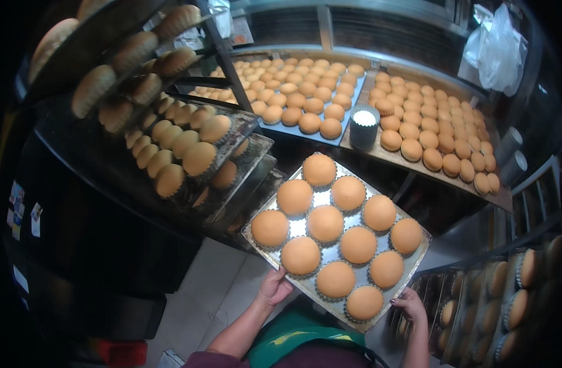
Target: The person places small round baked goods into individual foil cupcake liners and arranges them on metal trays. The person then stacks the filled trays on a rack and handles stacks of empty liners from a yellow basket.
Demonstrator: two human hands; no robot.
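Observation:
My left hand point(276, 286) and my right hand point(408, 303) grip the near side of a metal baking tray point(281, 257), thumbs at its rim and the other fingers mostly hidden. The tray is held before me, turned with one corner pointing away. On it stand several round golden cakes point(325, 223) in fluted metal moulds, set in rows. Beyond it, a blue sheet point(320, 136) and a wooden board point(465, 186) on the counter carry many more such cakes. Between these two groups rises a stack of fluted moulds point(364, 129).
A dark rack point(226, 69) with trays of cakes stands at the left, and another rack point(465, 303) at the lower right. Two more mould stacks point(513, 166) sit by the board's right end. Plastic bags point(499, 50) hang at the upper right. A red crate point(122, 353) lies at the lower left.

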